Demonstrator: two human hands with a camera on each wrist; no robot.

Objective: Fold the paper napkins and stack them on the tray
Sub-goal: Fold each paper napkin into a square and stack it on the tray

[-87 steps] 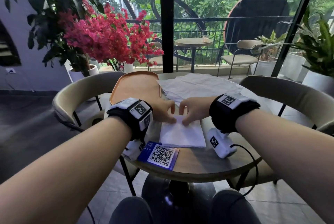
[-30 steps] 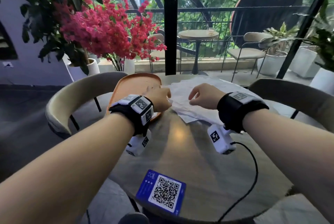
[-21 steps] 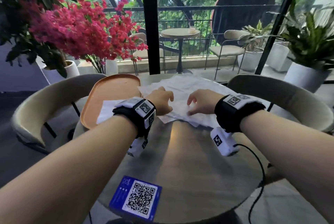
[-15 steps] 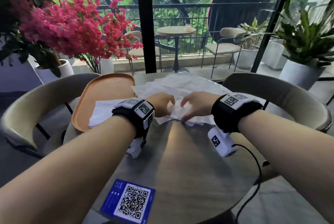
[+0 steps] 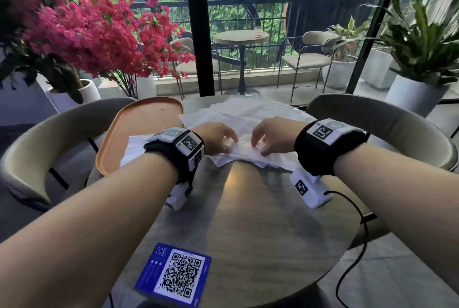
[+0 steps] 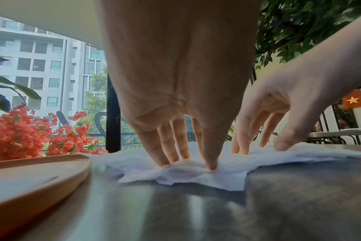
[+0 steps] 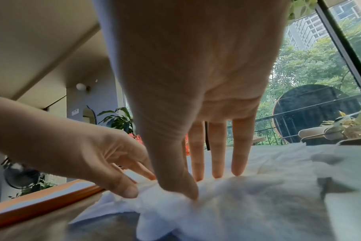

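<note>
Crumpled white paper napkins lie on the round wooden tabletop beside the orange oval tray; left hand and right hand pinch the near edge with their fingers.

Under both hands the pile of paper napkins is plain white, creased and unprinted. To the left of the left hand the tray is a matt terracotta orange, with a white folded napkin on it. The round table shows grey-brown wood grain. Nearer the person than the hands lies a blue card bearing a black-and-white QR code. Beyond the tray, the flowers are magenta-pink.
</note>
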